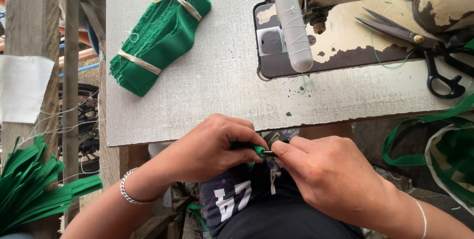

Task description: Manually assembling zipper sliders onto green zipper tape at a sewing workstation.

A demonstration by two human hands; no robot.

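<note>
Left hand [210,147] and right hand [328,170] pinch a green fabric piece [252,148].

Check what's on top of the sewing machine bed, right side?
Black-handled scissors lie on the worn machine bed, blades pointing left, a loose green thread beside them. The handles' far end is hidden under the machine body.

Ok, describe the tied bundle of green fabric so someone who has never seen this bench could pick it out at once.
Start at the grey sewing table with the worn sewing machine on its right. On the table's far left corner lies the bundle of green fabric pieces, well apart from both hands. Unlike the loose green strips hanging off to the left, it is a neat stack bound by two pale ties.
</note>
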